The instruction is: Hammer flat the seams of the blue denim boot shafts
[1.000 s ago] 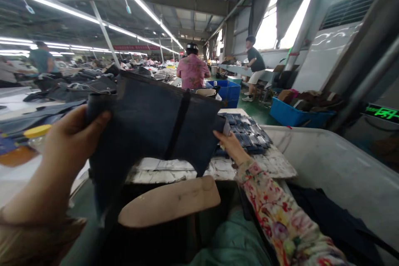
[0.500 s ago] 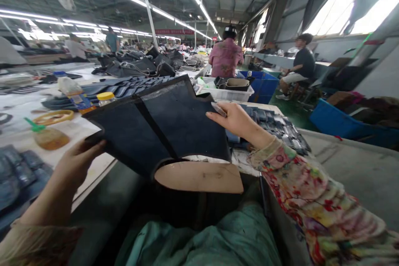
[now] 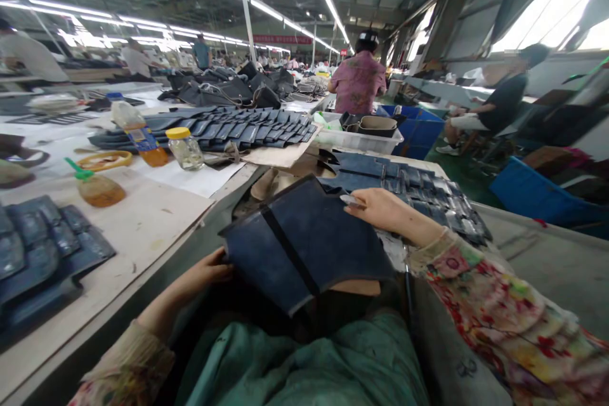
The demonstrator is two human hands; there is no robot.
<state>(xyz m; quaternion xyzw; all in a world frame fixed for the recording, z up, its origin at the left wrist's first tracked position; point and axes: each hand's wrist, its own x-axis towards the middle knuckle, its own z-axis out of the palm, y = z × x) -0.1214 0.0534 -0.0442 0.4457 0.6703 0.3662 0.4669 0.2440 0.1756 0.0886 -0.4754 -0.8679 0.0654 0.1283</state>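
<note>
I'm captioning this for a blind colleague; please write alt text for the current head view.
A person's left hand holds a dark blue panel with a black stripe above their lap, while the right hand, holding a small pale object, is at its upper right edge. Beyond, at left, a yellow-lidded jar stands beside overlapping dark pieces.

We count one blue panel [image 3: 333,238] between our left hand [image 3: 209,268] and right hand [image 3: 380,208], one pale tool [image 3: 351,200] in the right; beyond the left, two bottles [image 3: 139,134], one lidded jar [image 3: 184,151], one yellow ring [image 3: 126,157].
</note>
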